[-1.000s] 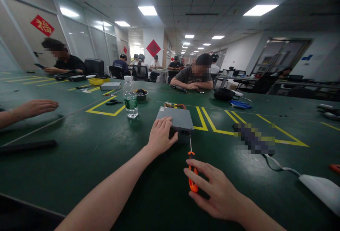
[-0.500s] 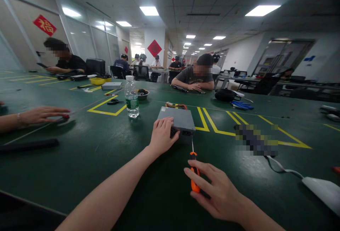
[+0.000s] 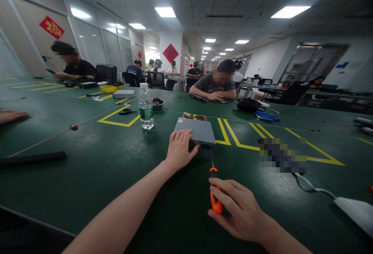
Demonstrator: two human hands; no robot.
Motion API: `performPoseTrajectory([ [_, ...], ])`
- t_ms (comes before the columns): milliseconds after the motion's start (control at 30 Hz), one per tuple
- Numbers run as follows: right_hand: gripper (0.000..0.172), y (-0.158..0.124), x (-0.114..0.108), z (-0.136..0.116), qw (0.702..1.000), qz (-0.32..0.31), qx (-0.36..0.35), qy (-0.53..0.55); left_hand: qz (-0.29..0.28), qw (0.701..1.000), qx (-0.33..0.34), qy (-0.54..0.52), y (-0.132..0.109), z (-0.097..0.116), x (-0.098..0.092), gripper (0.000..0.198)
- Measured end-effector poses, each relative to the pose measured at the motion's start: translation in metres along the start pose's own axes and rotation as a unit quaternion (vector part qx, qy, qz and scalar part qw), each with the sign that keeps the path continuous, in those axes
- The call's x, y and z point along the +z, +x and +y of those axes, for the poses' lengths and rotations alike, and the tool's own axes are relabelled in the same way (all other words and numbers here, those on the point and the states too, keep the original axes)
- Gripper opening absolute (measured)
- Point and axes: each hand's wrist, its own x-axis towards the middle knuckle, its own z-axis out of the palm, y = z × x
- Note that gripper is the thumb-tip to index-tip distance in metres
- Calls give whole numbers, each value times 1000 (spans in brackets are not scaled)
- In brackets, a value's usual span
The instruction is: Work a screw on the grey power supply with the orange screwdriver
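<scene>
A grey metal box [image 3: 198, 131] with coloured wires at its back lies on the green table [image 3: 96, 168]. My left hand [image 3: 179, 149] rests on the box's near left corner, fingers curled over its top and thumb against its front face. My right hand [image 3: 237, 209] is closed around the orange handle of a screwdriver [image 3: 215, 195]. The screwdriver's thin shaft points away from me, its tip at the box's front face.
A water bottle [image 3: 145, 108] stands left of the box, with a bowl [image 3: 157, 103] and scissors [image 3: 126, 111] beyond. A small red object [image 3: 74, 127] and a black bar [image 3: 32, 158] lie left. A white device with cable [image 3: 354, 209] sits right. Another person's hand [image 3: 10, 116] shows at the left edge; people sit across.
The neighbour's hand at left drew back toward the frame edge, leaving a small red object on the table. My right hand closed more firmly round the screwdriver handle.
</scene>
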Motion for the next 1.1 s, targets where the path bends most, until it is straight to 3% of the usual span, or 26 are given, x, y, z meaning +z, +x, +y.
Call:
performPoseTrajectory([
  [233,28,3,3,-1,999,-49,-16,12,-1,1000,0,-2,0,0,0,26],
  [567,28,4,6,1,998,-55,9,9,0,1000,2,-8,0,1,1,28],
  [800,34,2,3,-2,989,-135,40,38,-1,1000,1,0,0,0,1,28],
  [1100,18,11,9,-5,998,-58,15,29,-2,1000,2,1,0,1,0,25],
])
